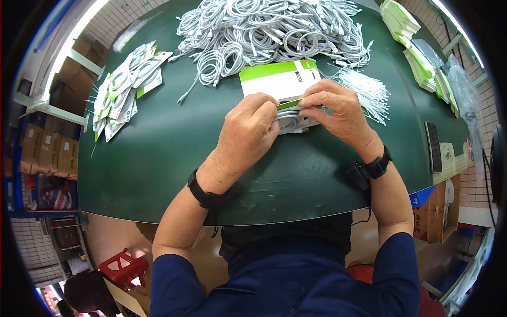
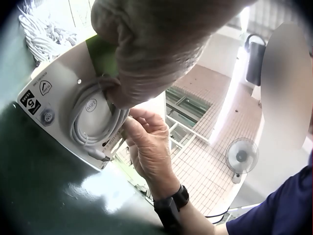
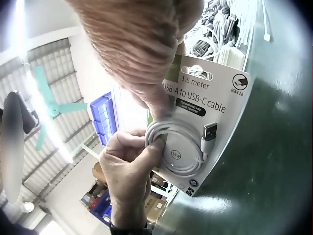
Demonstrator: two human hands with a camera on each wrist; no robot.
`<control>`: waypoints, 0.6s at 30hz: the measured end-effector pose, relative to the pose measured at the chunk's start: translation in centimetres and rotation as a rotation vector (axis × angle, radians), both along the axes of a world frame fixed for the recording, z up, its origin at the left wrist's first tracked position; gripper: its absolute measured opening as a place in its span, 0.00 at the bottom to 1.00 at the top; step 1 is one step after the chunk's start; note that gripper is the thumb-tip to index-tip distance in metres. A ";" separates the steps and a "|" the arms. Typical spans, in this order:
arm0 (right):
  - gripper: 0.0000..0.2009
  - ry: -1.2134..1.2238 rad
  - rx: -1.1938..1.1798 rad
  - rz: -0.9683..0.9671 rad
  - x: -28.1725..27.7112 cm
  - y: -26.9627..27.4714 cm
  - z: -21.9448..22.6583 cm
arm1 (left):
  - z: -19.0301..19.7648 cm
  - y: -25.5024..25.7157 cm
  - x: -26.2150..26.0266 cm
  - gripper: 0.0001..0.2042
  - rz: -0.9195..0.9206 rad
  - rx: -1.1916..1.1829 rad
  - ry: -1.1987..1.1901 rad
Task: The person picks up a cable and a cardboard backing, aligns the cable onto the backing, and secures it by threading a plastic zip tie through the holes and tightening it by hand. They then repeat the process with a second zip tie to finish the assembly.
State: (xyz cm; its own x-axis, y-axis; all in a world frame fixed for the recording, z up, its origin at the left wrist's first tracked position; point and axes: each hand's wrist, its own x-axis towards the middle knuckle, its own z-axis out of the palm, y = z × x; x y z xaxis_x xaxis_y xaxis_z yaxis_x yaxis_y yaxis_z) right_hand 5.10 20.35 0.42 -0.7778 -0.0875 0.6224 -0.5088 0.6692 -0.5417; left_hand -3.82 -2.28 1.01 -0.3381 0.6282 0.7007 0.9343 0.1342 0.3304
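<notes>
A coiled light-grey USB-A to USB-C cable (image 3: 151,132) lies against a white and green packaging card (image 3: 198,85), held up close over the table. My left hand (image 1: 248,129) grips the coil and the card's edge, its thumb inside the loop in the right wrist view. From the other side, my right hand (image 1: 340,113) pinches the card and coil near the card's green end. The USB-A plug (image 3: 210,131) rests along the card's printed face. Part of the coil is hidden behind the fingers.
Behind the hands lies a stack of white and green cards (image 1: 269,84). A heap of coiled cables (image 1: 264,37) covers the far table (image 1: 158,179). White zip ties (image 1: 367,95) lie at right, carded cables (image 1: 124,87) at left, more cards (image 1: 420,66) at far right.
</notes>
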 end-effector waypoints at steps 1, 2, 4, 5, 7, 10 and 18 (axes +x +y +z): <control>0.10 0.005 0.004 -0.003 0.0 0.0 0.0 | 0.0 0.0 0.0 0.11 0.007 0.003 0.007; 0.10 0.010 0.009 -0.005 0.0 -0.1 -0.1 | 0.0 0.1 0.0 0.11 0.002 0.008 0.010; 0.10 0.020 0.014 -0.010 -0.1 -0.2 -0.2 | 0.0 0.1 0.0 0.11 -0.004 0.017 0.016; 0.10 0.028 0.015 -0.014 -0.1 -0.3 -0.2 | 0.0 0.0 0.0 0.11 -0.005 0.013 0.011; 0.10 0.036 0.013 -0.016 -0.1 -0.4 -0.3 | 0.0 -0.1 0.0 0.11 -0.007 0.007 0.003; 0.10 0.049 0.008 -0.014 0.0 -0.5 -0.5 | 0.3 -0.5 0.1 0.10 -0.010 -0.018 -0.042; 0.11 0.076 -0.014 -0.024 -0.1 -0.7 -1.0 | -0.2 -0.6 0.1 0.11 -0.004 0.009 0.034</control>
State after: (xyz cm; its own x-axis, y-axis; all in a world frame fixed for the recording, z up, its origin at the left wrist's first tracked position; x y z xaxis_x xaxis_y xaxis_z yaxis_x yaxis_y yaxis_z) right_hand 5.04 19.61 -0.60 -0.7301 -0.0605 0.6806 -0.5326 0.6743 -0.5114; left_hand -3.76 -2.89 0.81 -0.3115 0.6228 0.7177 0.9455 0.1278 0.2994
